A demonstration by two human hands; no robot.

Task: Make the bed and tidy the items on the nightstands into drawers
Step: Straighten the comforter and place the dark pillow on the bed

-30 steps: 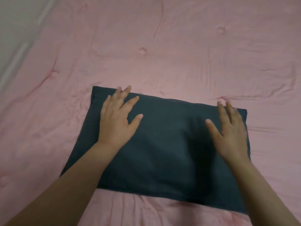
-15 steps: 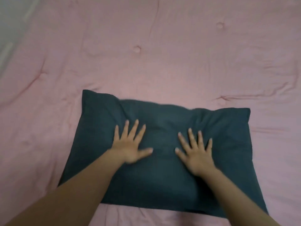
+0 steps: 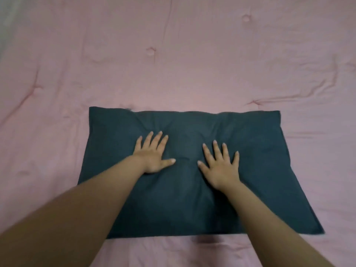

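Dark teal cotton covers the pillow (image 3: 250,170) lying flat on your pink quilted bedspread (image 3: 192,64). Both your palms press down on the pillow's middle. Your left hand (image 3: 152,157) sits just left of the pillow's centre, fingers straight and fanned, thumb pointing inward. Your right hand (image 3: 221,166) sits just right of centre, fingers likewise spread flat, gripping nothing. The fabric dips and creases between and above them.

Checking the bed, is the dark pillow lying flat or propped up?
Flat: the pillow lies on the pink quilt, both hands pressing it.
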